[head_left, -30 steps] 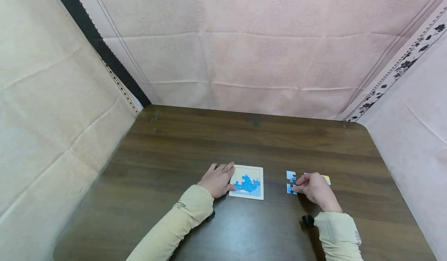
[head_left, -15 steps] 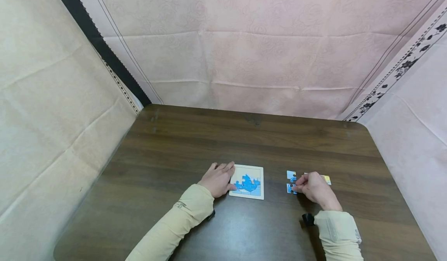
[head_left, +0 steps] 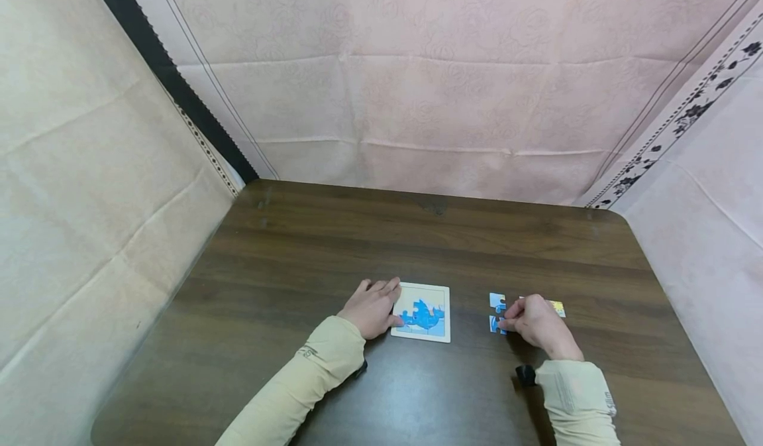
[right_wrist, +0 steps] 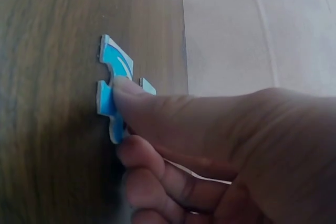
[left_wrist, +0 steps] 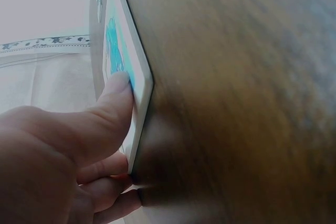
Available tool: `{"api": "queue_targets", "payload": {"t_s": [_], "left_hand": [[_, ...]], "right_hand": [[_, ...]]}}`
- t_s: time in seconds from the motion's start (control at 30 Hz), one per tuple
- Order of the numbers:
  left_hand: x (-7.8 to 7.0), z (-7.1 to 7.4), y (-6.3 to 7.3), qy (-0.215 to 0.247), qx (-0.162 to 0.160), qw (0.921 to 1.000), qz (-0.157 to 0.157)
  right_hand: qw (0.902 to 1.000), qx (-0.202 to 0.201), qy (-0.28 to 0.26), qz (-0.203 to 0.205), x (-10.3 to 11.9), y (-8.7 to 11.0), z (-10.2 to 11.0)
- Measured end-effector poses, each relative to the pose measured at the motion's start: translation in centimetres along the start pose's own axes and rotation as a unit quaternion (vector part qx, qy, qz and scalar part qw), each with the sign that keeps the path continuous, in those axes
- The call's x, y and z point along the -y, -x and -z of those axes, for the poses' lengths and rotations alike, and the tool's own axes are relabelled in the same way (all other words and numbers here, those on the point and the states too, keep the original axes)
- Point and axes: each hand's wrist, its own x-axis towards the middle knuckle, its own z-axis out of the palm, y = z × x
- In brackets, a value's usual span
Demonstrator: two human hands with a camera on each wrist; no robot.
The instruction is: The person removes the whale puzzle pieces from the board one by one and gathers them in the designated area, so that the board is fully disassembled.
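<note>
A small square puzzle tray (head_left: 420, 289) with a cream rim lies on the table, a partly assembled blue picture inside. My left hand (head_left: 371, 308) holds its left side. In the left wrist view, the thumb (left_wrist: 118, 90) rests on the tray's face and the other fingers lie at its edge. To the right, my right hand (head_left: 541, 325) pinches a blue puzzle piece (right_wrist: 108, 98) with a white curved line, thumb on its printed face. The piece is near the tabletop; whether it touches cannot be told.
A light-blue puzzle piece (head_left: 496, 299) lies just beyond the right fingers. A yellowish piece (head_left: 558, 307) shows behind the right hand, which partly hides the pieces there. Pale cloth (head_left: 417, 101) hangs along the brown wooden table's (head_left: 334, 227) far edge and both sides.
</note>
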Motion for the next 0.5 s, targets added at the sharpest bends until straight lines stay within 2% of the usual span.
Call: {"api": "queue_targets", "payload": {"t_s": [0.2, 0.5], "left_hand": [[0.0, 0.2, 0.1, 0.004, -0.001, 1.0000, 0.001], [-0.1, 0.2, 0.2, 0.007, 0.005, 1.0000, 0.004]], "right_hand": [[0.9999, -0.007, 0.008, 0.012, 0.5, 0.4, 0.2], [0.9971, -0.033, 0.061, 0.031, 1.6, 0.6, -0.2]]}}
